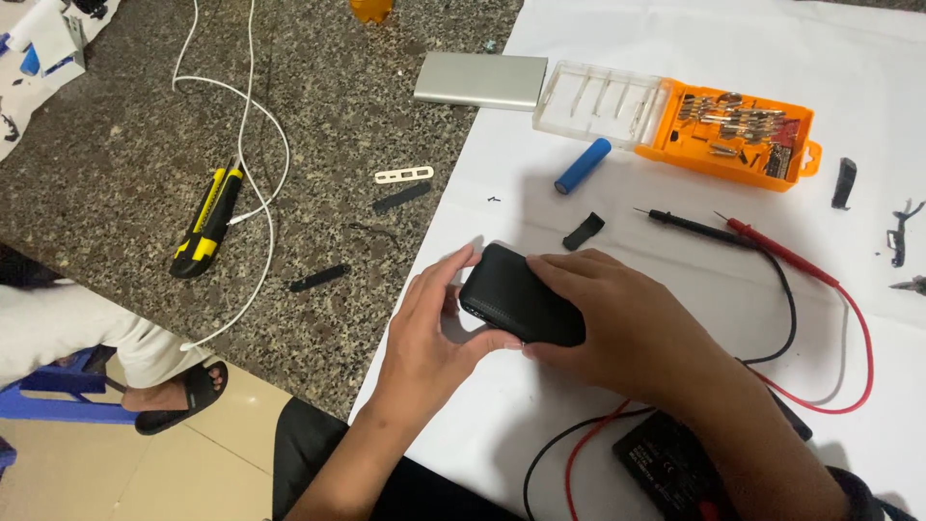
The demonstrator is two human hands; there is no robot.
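A black box [521, 294] with rounded corners sits just below the middle of the frame, held between both hands over a white sheet [675, 87]. The left hand [429, 328] comes in from the lower left: its thumb lies under the box's lower edge, and its fingers reach up to the upper left corner, so the box's left end is pinched between thumb and fingers. The right hand [617, 314] comes in from the lower right and covers the box's right end, fingers curled over the top face and the thumb tucked beneath, closed on it. The box's long axis runs from upper left to lower right; its free upper corner points to the upper left of the frame, and a narrow side face with a dotted line looks toward the left hand. Whether the box rests on the sheet or is lifted off it cannot be told.

Right of the hands lie a black probe [690, 227] and a red probe [772, 246], their leads looping down to a black meter [666, 473] at the bottom edge. Above the box are a small black piece [584, 231] and a blue cell [583, 165]. At the upper right stands an orange bit case [733, 130] with its clear lid open, and left of it a silver slab [480, 80]. On the granite top [125, 145] at the left lie a yellow-black knife [207, 222] and a white cable [260, 145].
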